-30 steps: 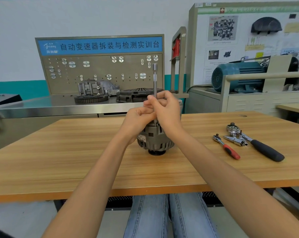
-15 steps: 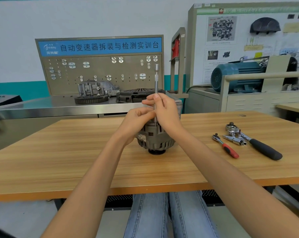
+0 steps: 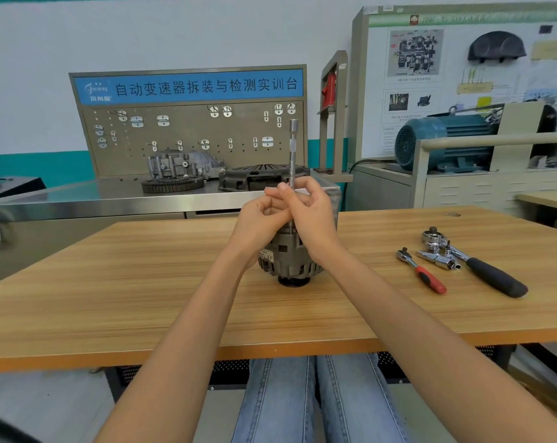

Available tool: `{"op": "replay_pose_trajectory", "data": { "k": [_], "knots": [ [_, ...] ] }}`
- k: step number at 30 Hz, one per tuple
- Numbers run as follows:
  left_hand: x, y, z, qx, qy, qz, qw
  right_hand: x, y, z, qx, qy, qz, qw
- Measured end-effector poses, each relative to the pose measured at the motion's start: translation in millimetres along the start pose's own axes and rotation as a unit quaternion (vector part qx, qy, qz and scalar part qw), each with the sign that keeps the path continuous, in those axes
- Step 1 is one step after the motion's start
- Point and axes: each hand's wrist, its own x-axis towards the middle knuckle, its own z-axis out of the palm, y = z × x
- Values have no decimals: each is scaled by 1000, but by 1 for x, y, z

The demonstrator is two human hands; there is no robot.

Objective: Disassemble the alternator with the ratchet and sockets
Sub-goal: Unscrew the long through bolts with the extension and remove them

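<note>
I see both hands up over the alternator [image 3: 289, 257], which sits upright on the wooden table [image 3: 111, 282], pulley end down, just under my palms. A long metal extension bar [image 3: 292, 161] stands straight up out of the top of the alternator, its socket end above the fingers. My right hand [image 3: 309, 215] curls round the bar, thumb and fingertips pinching the shaft about halfway up. My left hand [image 3: 261, 219] sits tight against the right one, fingers curled in toward the same shaft; it looks to be pinching the bar lower down, though the right hand hides the contact, so I cannot tell for sure. The two hands touch each other.

Off to the right of my right hand, well apart from it, tools lie flat on the table: a small ratchet with a red handle [image 3: 422, 271], then beside it a big ratchet with a black handle [image 3: 482, 268], and a chrome socket piece [image 3: 438, 259] lying between the two. Beyond my hands stands a steel bench with a pegboard [image 3: 191, 135], with a gear ring [image 3: 173, 183] and a dark cover [image 3: 261, 177] in front of it.
</note>
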Motion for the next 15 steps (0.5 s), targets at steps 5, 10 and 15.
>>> {"op": "replay_pose_trajectory", "data": {
  "k": [5,10,15],
  "knots": [
    [-1,0,-2,-8,-20,2,1000,0,3,-1,-20,-13,-13,1000],
    [-2,2,-5,4,-47,-13,999,2,2,-5,-82,-22,-32,996],
    [-2,2,-6,7,-48,-23,999,3,2,-8,-94,-36,-27,995]
  ]
}}
